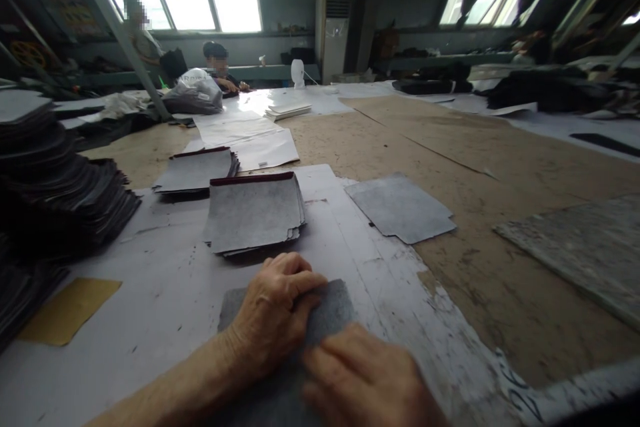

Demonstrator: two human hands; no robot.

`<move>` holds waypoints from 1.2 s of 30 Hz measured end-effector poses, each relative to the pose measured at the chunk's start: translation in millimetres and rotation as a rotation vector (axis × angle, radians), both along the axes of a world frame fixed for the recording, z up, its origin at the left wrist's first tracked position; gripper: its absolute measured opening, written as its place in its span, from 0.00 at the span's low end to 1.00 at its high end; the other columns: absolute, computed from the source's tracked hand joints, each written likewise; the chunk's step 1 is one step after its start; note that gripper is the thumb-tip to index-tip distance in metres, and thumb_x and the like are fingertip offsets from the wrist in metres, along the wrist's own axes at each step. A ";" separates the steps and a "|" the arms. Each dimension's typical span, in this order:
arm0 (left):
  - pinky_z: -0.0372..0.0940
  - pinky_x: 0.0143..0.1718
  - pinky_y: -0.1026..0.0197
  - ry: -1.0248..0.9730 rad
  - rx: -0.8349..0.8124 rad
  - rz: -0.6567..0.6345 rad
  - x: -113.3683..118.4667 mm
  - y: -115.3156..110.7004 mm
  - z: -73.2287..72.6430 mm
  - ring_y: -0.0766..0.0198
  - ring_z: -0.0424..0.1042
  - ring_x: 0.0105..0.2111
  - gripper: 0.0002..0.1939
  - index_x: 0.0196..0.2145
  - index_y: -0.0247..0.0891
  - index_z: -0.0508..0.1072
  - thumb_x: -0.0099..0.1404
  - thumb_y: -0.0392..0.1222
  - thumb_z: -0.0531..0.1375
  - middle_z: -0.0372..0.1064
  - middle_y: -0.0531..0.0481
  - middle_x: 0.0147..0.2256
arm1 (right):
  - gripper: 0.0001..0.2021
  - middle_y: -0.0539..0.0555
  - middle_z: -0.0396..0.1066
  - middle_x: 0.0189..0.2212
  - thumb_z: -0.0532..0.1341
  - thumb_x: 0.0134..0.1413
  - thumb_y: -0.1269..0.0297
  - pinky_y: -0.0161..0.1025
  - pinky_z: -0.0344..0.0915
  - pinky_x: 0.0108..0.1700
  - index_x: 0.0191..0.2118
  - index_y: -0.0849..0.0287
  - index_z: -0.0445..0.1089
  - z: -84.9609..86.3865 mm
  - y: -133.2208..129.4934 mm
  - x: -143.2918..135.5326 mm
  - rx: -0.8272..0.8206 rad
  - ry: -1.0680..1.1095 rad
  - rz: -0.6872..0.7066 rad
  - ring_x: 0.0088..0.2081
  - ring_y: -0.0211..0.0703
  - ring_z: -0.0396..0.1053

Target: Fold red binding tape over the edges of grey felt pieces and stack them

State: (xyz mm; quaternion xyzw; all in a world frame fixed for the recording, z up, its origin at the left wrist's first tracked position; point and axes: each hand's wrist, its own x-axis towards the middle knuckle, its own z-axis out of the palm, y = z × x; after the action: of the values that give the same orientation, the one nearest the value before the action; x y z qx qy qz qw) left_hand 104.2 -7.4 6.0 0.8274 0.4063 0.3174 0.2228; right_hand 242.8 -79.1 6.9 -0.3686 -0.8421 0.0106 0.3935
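Piles of dark-grey, felt-like sheets (55,180) stand on the white-covered table (150,307); the left hand (275,307), fingers bent, rests on a flat grey felt-like piece (335,303) there; the blurred right hand (367,373) touches it, either's grip unclear; farther right lies a notched pale-grey sheet (403,207).

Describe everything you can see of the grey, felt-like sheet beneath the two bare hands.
The grey, felt-like sheet looks matte and faintly mottled, lying on white paper. Its far corners show; its near part is dim and runs toward the bottom of the view. The left hand rests across it; the blurred right hand covers part of its right side. Whether it is one layer or several cannot be told.
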 end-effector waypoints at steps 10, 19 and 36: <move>0.55 0.34 0.57 -0.028 0.174 -0.132 -2.5 4.0 -4.9 0.66 0.63 0.30 0.11 0.35 0.41 0.74 0.63 0.30 0.54 0.66 0.52 0.30 | 0.18 0.58 0.66 0.31 0.46 0.55 0.79 0.39 0.65 0.32 0.45 0.69 0.68 4.2 9.5 54.5 0.023 -0.306 -0.178 0.33 0.44 0.61; 0.56 0.34 0.56 0.011 0.118 -0.196 -4.8 7.5 -5.5 0.64 0.61 0.31 0.15 0.45 0.41 0.69 0.64 0.30 0.52 0.64 0.51 0.31 | 0.18 0.59 0.64 0.31 0.48 0.51 0.79 0.39 0.64 0.30 0.46 0.70 0.67 4.8 9.9 56.9 -0.070 -0.308 -0.177 0.33 0.45 0.59; 0.54 0.38 0.53 0.147 0.374 -0.319 -8.3 8.4 -6.8 0.64 0.60 0.32 0.18 0.48 0.37 0.68 0.65 0.27 0.48 0.62 0.48 0.33 | 0.19 0.59 0.63 0.32 0.49 0.50 0.80 0.39 0.64 0.31 0.47 0.69 0.67 2.3 11.3 57.9 -0.097 -0.293 -0.167 0.34 0.45 0.59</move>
State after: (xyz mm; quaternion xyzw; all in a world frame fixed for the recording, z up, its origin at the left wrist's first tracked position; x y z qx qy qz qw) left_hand 95.9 1.0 -0.8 0.9287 0.2202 0.2867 0.0830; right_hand 300.8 -67.9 9.2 -0.4532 -0.8555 -0.0354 0.2480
